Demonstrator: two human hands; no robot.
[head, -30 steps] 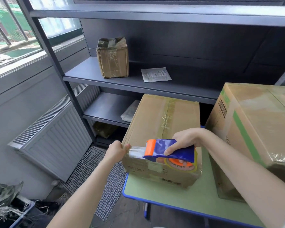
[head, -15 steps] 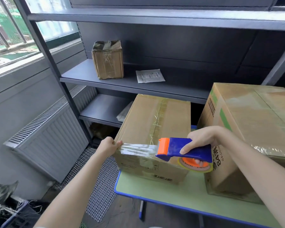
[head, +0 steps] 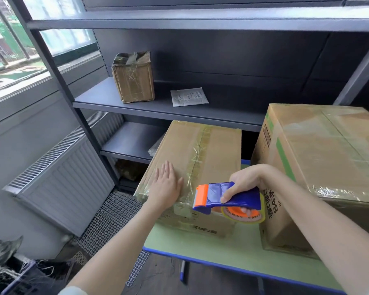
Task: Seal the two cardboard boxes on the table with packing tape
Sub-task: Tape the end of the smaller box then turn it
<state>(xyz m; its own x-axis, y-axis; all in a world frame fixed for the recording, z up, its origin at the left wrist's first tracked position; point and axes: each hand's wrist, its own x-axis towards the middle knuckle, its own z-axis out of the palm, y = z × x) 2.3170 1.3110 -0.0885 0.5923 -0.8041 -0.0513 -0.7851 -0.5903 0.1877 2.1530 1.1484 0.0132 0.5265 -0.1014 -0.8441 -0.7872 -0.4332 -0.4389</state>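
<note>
Two cardboard boxes on table; left hand flat on nearer box; right hand grips one tape dispenser.

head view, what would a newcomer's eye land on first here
The blue and orange plastic tape dispenser, gripped by the right hand at the near right corner of the smaller brown cardboard box at centre. Beside it the left hand rests flat on that box's taped top, and a larger brown cardboard box fills the right of the green table.

Bare forearms, pale sleeve edges at lower frame
</note>
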